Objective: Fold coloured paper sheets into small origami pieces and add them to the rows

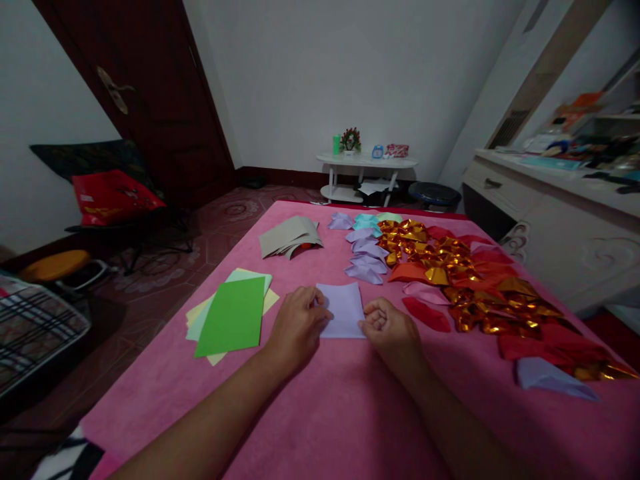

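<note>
A lavender sheet of paper [343, 308] lies on the pink tablecloth [320, 407] between my hands, with a straight edge toward me. My left hand [299, 321] pinches its left side, fingers curled in. At the lower right corner my right hand [390, 325] grips the paper between thumb and bent fingers. Left of my left hand rests a stack of coloured sheets with a bright green sheet [233, 315] on top. Just beyond the lavender sheet, several folded lavender paper pieces [367, 268] sit in a column.
Shiny gold folded papers [450, 267] and red folded papers [550, 343] cover the table's right side. Grey sheets [290, 237] lie at the far left. A white side table [367, 161] stands by the wall, a chair with a red bag [113, 197] at left, a white cabinet [560, 220] at right.
</note>
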`<action>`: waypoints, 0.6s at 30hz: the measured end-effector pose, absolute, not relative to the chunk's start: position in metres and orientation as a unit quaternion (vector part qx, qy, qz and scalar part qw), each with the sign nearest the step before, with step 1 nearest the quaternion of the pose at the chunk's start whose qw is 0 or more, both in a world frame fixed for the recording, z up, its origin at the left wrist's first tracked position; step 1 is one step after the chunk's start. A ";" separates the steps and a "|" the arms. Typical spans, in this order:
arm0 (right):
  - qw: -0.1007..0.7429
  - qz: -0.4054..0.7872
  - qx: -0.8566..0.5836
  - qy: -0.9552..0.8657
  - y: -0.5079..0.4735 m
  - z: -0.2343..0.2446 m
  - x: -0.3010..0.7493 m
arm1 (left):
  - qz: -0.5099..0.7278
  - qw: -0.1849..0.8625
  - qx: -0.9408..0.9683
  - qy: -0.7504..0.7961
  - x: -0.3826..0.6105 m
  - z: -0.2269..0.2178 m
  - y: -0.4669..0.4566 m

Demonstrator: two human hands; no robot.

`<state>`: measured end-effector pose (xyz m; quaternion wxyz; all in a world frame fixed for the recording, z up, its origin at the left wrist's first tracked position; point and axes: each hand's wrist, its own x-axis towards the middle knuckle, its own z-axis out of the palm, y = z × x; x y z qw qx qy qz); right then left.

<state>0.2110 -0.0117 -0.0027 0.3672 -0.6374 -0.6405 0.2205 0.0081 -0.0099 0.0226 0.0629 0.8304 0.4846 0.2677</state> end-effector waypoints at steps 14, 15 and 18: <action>0.352 0.204 -0.641 -0.651 -0.015 0.003 0.210 | 0.190 0.134 0.821 0.522 0.050 0.015 -0.005; 0.352 0.207 -0.639 -0.652 -0.015 0.002 0.211 | 0.195 0.154 0.825 0.508 0.046 0.014 -0.004; 0.351 0.213 -0.637 -0.653 -0.014 -0.002 0.212 | 0.222 0.271 0.837 0.421 0.021 0.012 0.006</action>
